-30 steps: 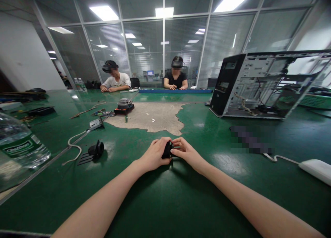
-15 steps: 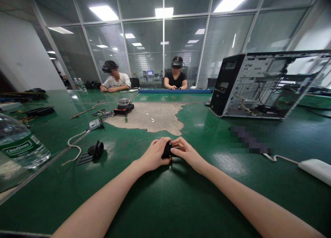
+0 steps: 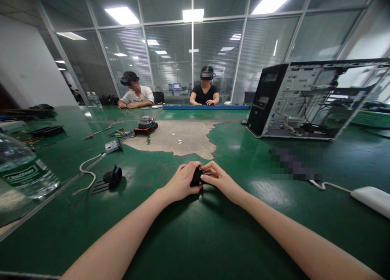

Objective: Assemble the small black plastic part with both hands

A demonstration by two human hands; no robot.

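A small black part is held between my two hands over the green table, near the middle of the head view. My left hand wraps round its left side. On its right side, the thumb and fingertips of my right hand pinch it. Its detail is partly hidden by the fingers. To the left, a black plastic piece with flat prongs lies on the table, next to a white cable.
An open computer case stands at the right. A water bottle is at the left edge. A black device sits on a bare patch. A white box lies at the right. Two people sit across the table.
My hands and the black part have hardly moved. Across the table, the hands of the person in black have moved apart and the body has shifted slightly left.
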